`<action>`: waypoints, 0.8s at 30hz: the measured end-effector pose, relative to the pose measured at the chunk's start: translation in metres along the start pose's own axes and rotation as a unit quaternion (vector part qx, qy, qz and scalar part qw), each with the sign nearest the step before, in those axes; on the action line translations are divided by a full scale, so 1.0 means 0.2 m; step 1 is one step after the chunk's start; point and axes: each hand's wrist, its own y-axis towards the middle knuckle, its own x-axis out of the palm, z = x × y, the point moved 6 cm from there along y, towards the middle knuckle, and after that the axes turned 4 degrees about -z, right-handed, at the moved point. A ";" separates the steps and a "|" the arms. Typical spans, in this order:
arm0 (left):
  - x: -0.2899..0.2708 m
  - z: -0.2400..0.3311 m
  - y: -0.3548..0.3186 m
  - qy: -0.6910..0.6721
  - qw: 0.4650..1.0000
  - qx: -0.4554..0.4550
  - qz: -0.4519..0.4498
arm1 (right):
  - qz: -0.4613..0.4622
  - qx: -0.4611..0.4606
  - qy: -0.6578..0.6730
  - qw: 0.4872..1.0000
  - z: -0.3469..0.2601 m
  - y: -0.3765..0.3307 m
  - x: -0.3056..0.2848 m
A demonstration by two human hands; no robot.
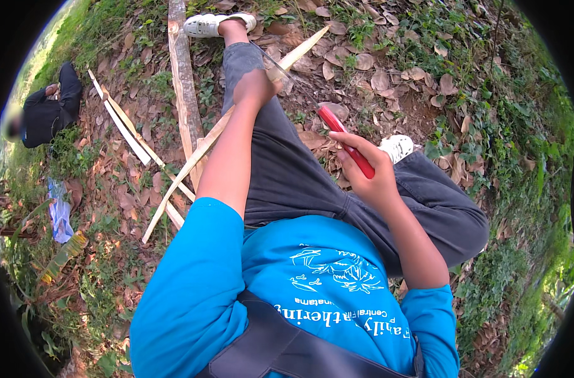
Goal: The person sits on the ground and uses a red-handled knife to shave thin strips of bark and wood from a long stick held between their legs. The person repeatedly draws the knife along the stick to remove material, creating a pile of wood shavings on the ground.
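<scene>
My left hand (254,87) is closed around a long pale split strip of bamboo (192,164) that runs from lower left to upper right across my left knee. My right hand (369,170) grips the red handle of a knife (346,142). The knife's dark blade (280,66) reaches up to the strip just beyond my left hand. I sit on the ground in grey trousers and a blue shirt, one leg stretched out.
More split strips (126,126) and a thicker bamboo pole (185,82) lie on the leaf-covered ground at left. Another person in black (47,110) crouches at the far left. A pale cloth (60,211) lies in the grass.
</scene>
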 end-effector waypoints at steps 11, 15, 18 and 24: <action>-0.02 0.07 -0.06 0.015 0.999 -0.010 0.050 | 0.032 -0.037 -0.063 0.997 -0.08 0.36 0.27; -0.02 -0.03 -0.02 -0.004 0.999 -0.015 0.033 | 0.020 -0.058 0.004 0.998 0.03 0.41 0.23; 0.05 -0.11 0.09 -0.074 0.993 0.032 -0.090 | -0.022 -0.054 0.013 0.998 0.14 0.36 0.19; 0.10 -0.09 0.10 -0.311 0.931 0.059 -0.183 | -0.028 -0.052 0.028 0.998 0.26 0.33 0.16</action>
